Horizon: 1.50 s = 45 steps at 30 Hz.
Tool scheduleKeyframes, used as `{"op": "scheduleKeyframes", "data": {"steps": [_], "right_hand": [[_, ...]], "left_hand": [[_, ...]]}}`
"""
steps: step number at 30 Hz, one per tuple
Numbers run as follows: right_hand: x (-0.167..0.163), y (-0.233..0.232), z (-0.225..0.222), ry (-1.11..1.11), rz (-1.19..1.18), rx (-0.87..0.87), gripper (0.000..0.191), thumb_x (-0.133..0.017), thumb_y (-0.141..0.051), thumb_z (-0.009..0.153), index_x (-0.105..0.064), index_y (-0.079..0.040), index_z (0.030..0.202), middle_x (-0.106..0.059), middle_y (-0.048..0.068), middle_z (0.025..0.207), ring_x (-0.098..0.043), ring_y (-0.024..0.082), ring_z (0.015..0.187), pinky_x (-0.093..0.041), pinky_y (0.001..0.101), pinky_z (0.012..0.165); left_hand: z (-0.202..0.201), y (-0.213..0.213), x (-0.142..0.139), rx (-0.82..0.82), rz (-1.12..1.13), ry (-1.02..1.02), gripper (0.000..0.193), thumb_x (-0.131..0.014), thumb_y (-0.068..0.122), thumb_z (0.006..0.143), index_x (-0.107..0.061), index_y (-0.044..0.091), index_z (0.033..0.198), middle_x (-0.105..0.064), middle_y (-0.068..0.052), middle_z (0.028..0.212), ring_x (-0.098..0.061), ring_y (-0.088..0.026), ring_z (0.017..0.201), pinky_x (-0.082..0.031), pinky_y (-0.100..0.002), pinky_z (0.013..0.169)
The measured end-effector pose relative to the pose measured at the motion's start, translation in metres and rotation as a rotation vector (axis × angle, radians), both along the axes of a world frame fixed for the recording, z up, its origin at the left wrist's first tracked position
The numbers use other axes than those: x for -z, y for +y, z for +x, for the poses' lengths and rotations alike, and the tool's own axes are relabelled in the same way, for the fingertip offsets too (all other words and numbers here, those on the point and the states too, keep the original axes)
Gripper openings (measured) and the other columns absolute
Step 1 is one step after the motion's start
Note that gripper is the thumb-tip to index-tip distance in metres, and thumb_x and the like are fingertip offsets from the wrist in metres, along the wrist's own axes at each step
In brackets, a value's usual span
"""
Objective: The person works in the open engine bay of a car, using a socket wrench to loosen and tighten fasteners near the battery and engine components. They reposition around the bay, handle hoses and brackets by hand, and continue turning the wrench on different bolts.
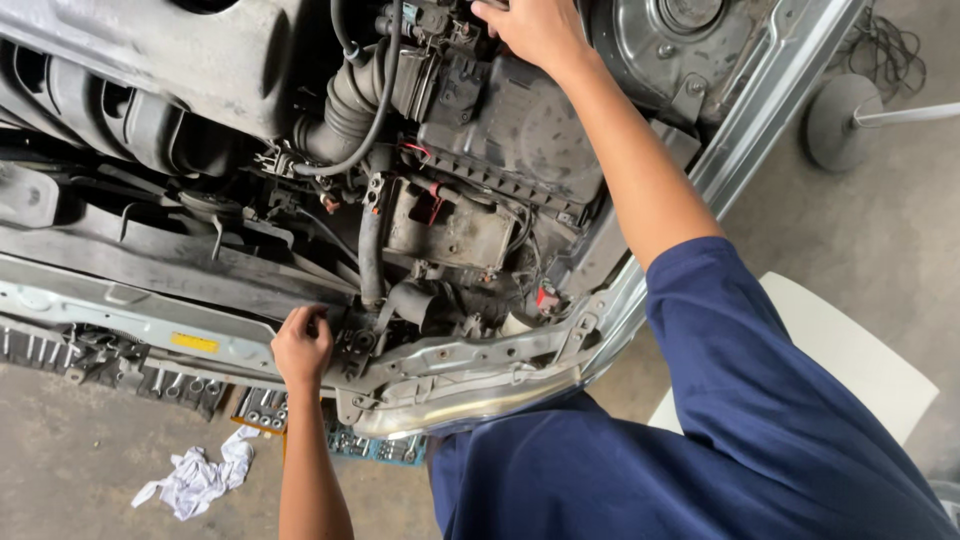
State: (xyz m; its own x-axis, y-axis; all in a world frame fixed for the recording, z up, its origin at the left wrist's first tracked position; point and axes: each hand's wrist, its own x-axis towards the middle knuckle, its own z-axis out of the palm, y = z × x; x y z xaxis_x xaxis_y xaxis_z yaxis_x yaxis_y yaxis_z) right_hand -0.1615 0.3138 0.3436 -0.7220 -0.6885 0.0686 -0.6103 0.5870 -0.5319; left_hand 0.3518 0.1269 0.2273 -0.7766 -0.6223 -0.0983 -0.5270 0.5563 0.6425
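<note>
Over open engine bay (470, 230): left hand (300, 345) curled tight on front rail (200, 325) for bracing; right hand (535, 30) reaches deep, grip hidden, can't tell.

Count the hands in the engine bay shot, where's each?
2. The left hand is closed in a grip at the front crossmember; the right hand reaches deep to the back by the black housing. None hidden, as far as shown.
</note>
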Motion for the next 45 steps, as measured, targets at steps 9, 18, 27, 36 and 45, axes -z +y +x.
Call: {"op": "scheduleKeyframes", "data": {"steps": [9,18,27,36,45], "right_hand": [[0.037,-0.008,0.02,0.304,-0.115,0.022,0.022,-0.084,-0.024,0.083,-0.079,-0.007,0.096,-0.073,0.007,0.093,-0.07,0.032,0.075,-0.054,0.044,0.064],[0.064,-0.003,0.025,0.251,-0.152,0.159,0.016,-0.081,-0.02,0.085,-0.078,-0.009,0.097,-0.074,0.006,0.09,-0.071,0.032,0.08,-0.055,0.0459,0.07],[0.055,-0.009,0.026,0.164,-0.206,0.217,0.021,-0.085,-0.024,0.083,-0.074,-0.008,0.086,-0.073,0.015,0.085,-0.07,0.04,0.081,-0.055,0.0512,0.069],[0.046,-0.014,0.028,0.217,-0.268,0.119,0.029,-0.089,-0.025,0.077,-0.077,-0.005,0.094,-0.074,0.015,0.09,-0.07,0.039,0.081,-0.055,0.0473,0.068],[0.036,-0.02,0.037,0.116,-0.172,0.178,0.032,-0.093,-0.029,0.081,-0.074,-0.004,0.088,-0.073,0.012,0.08,-0.071,0.035,0.075,-0.054,0.0456,0.065]], "left_hand": [[-0.009,0.001,-0.001,-0.025,-0.028,-0.019,0.011,-0.065,0.006,0.089,-0.074,0.009,0.096,-0.07,-0.009,0.087,-0.069,-0.027,0.074,-0.054,-0.036,0.068],[-0.009,0.001,-0.003,0.008,-0.024,-0.016,0.011,-0.064,0.005,0.091,-0.073,0.007,0.096,-0.069,-0.011,0.088,-0.067,-0.029,0.074,-0.053,-0.037,0.069],[-0.008,-0.002,-0.004,0.0,-0.018,-0.037,0.011,-0.064,0.007,0.091,-0.073,0.008,0.096,-0.07,-0.011,0.089,-0.068,-0.03,0.077,-0.054,-0.038,0.071],[0.002,-0.008,-0.003,-0.033,-0.023,-0.012,0.012,-0.065,0.01,0.087,-0.073,0.01,0.096,-0.072,-0.009,0.093,-0.071,-0.029,0.08,-0.056,-0.038,0.072],[0.009,-0.011,-0.004,-0.048,-0.013,0.014,0.011,-0.065,0.011,0.087,-0.072,0.01,0.095,-0.071,-0.009,0.092,-0.071,-0.031,0.079,-0.056,-0.04,0.07]]}}
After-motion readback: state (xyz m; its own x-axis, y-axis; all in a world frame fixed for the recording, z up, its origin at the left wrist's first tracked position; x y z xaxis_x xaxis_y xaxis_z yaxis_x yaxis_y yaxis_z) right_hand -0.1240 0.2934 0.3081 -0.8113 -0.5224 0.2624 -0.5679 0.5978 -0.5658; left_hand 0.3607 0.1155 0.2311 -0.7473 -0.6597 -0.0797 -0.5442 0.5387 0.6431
